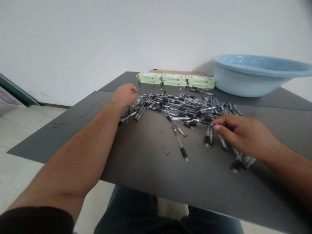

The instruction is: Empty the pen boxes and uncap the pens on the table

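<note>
A wide heap of clear pens with black grips (180, 105) lies across the middle of the dark table. My right hand (246, 135) is at the heap's right side, thumb and forefinger pinched on the end of a pen (201, 121) that points left over the other pens. My left hand (125, 95) is at the heap's far left end with its fingers curled closed. Whatever may be in those fingers is hidden from this angle. One loose pen (180, 143) lies apart, nearer the front edge. Several more pens lie below my right hand, partly blurred.
Light green boxes (174, 79) stand stacked in a row behind the heap, by the wall. At the back right sits a large light blue basin (251, 78). The grey table (146, 156) has its front edge just above my legs. Small dark bits lie on its surface.
</note>
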`<act>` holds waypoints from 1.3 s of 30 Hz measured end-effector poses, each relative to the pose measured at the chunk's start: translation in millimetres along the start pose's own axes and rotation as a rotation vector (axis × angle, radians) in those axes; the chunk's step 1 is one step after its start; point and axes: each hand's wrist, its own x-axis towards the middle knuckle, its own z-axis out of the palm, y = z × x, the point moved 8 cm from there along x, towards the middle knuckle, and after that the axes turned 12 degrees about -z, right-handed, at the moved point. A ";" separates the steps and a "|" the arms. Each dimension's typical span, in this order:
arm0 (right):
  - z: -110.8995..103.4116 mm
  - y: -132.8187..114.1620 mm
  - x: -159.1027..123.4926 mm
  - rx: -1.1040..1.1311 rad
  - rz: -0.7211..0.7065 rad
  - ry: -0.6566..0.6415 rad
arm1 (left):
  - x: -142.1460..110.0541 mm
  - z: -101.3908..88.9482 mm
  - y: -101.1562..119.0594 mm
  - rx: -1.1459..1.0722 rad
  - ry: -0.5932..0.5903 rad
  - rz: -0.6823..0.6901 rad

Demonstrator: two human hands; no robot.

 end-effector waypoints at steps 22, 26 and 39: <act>2.4 6.6 -1.2 0.011 -0.024 0.033 | 16.0 14.7 -23.4 0.240 -0.030 -0.065; 2.0 5.6 -0.9 0.006 -0.019 0.029 | 10.6 14.8 -15.0 0.249 -0.046 -0.040; 3.3 5.6 -2.2 0.030 0.000 0.011 | 3.0 34.2 -0.6 0.278 -0.073 0.039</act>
